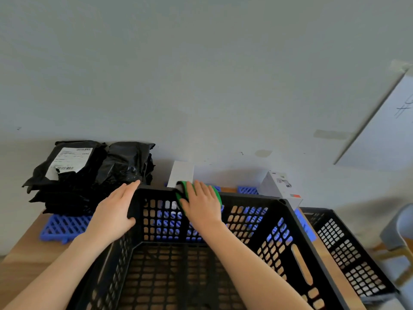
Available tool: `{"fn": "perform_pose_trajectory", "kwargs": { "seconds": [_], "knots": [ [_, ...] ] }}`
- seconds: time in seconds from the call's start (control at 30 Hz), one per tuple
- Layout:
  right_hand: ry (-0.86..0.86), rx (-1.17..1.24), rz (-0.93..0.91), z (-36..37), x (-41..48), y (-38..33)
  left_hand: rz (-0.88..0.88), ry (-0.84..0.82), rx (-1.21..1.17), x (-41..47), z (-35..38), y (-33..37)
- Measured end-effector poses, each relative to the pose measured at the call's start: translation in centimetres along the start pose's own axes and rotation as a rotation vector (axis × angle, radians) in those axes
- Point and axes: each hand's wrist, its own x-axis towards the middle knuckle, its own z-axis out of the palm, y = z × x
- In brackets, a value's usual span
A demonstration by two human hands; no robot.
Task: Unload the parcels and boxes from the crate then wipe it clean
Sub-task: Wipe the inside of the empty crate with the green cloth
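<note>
Crate (pixel 250 198), black and empty, sits on the table (pixel 22 253). Black parcels (pixel 89 171) are stacked beyond its left corner, with white boxes (pixel 181 175) behind its far wall. The left hand (pixel 111 215) clasps the far-left corner. The right hand (pixel 201 204), fingers straight, presses a green cloth (pixel 216 194) on the far rim.

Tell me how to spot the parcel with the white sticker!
Find the big black crate in the middle of the table. Behind its far left corner sit two piles of shiny black parcels. The labelled parcel lies on top of the left pile: it alone shows a white label with a barcode.
</note>
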Motion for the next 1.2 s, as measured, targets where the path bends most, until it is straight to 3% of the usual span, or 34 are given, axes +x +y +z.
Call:
{"fn": "perform_pose_trajectory", "kwargs": {
  "seconds": [0.23,0.4,0.67,0.8,0.97,1.2],
  "knots": [
    [-0.063,-0.098,0.207,-1.3,-3.2,10.3,-0.061,-0.051,0.203,0.4,-0.1,0.3],
    [-0.091,-0.102,0.312,-2.0,-5.0,15.8,-0.092,-0.044,0.303,1.8,0.6,4.4],
    [-0.056,-0.095,0.479,-2.7,-7.9,19.1,0.483,-0.145,0.103,4.7,6.5,17.3],
    [-0.035,-0.093,0.565,-3.4,-9.5,18.6,0.669,-0.202,0.048,6.1,9.0,22.4],
    [-0.037,-0.124,0.667,-4.2,-11.9,17.4,0.763,-0.292,0.075,6.9,10.6,24.1],
    [-0.036,-0.179,0.762,-5.7,-16.0,16.1,0.781,-0.265,0.040,7.1,11.2,23.5]
  ]
}}
